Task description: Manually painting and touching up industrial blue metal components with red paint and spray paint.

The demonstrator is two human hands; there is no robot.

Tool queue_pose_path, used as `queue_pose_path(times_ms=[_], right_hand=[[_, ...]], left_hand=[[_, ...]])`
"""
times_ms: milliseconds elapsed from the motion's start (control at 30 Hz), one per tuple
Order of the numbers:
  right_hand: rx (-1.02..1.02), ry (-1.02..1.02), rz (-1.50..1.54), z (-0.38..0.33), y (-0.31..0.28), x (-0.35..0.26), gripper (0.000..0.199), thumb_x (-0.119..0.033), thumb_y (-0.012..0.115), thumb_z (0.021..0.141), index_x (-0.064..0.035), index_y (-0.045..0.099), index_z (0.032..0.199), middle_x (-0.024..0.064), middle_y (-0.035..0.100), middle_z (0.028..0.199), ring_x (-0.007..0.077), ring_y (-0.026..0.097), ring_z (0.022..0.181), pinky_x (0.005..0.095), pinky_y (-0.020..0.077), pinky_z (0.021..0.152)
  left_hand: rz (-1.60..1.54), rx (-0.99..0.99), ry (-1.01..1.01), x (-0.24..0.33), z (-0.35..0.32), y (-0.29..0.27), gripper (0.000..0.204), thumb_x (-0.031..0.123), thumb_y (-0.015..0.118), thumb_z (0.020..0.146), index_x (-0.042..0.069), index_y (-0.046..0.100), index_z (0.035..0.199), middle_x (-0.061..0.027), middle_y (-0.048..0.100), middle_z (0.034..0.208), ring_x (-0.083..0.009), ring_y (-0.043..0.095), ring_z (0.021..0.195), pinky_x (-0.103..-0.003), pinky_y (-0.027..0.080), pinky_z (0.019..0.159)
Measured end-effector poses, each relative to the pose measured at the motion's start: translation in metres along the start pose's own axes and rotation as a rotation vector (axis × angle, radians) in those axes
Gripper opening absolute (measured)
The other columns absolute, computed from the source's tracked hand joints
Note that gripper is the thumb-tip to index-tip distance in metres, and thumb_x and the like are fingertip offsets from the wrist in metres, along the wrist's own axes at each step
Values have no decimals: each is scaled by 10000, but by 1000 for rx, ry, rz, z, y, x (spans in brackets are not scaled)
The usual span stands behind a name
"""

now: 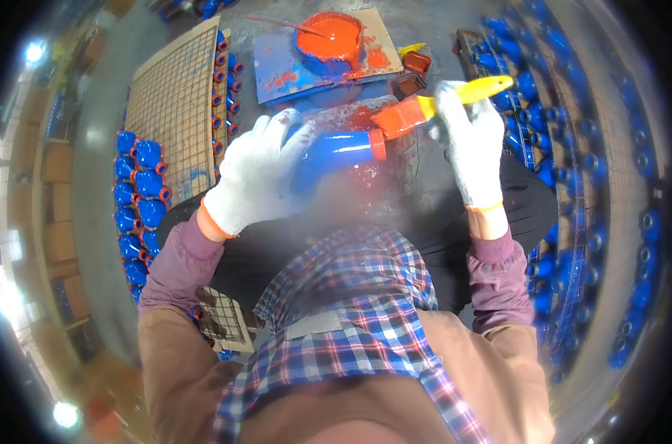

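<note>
My left hand [251,174], in a white glove, is closed around a glossy blue fitting [339,148]. Its orange threaded end [379,145] points right. A paintbrush [484,90] with a yellow handle is gripped in my gloved right hand [470,148]. The brush's orange-coated bristles [399,118] are at the threaded end, touching it or nearly so. Beyond both hands stands a bucket [313,63] of orange paint, its wall smeared blue and orange. A thin stick [280,24] leans in the paint.
Under the bucket lies a paint-spotted board [273,70]. Small dark red containers [417,62] sit beside it. Blue fittings with orange ends [149,183] line the left, near a wire-grid panel [173,103]. More rows of blue fittings [532,115] fill the right.
</note>
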State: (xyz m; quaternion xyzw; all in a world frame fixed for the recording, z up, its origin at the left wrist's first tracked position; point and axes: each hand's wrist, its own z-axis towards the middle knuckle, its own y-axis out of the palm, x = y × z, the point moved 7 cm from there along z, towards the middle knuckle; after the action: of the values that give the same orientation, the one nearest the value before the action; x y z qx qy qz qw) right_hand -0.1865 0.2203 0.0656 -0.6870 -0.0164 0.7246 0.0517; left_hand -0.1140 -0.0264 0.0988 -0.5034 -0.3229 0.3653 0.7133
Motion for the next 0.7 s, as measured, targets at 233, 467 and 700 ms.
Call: queue_pose_path(times_ms=[233,467,700], right_hand=[[-216,-467,-39,-37,22,-22,222,91,663,890,32,644,1104,105,625,1080,184,649,1011,278,521,865],[-159,-455,20,-29,22,10,256,87,657,893,-7,647,1131,84,635,1094,171,649,1017,273,510,907],[140,-191,54,-26,-15,27,241,4,637,957,13,624,1198,67,652,1099,128,613,968,266,504,872]], left_hand=[[-339,-105,-204,-20,-12,22,735,263,909,596,39,616,1232,-146,677,1090,-331,688,999,-379,559,873],[-1891,-64,-879,-17,-59,120,461,279,681,917,-11,601,1267,-67,695,1106,-163,672,981,-333,547,892],[-2452,107,-603,6,-43,137,401,314,407,1085,71,514,1385,-108,614,1282,-197,632,1130,-362,551,947]])
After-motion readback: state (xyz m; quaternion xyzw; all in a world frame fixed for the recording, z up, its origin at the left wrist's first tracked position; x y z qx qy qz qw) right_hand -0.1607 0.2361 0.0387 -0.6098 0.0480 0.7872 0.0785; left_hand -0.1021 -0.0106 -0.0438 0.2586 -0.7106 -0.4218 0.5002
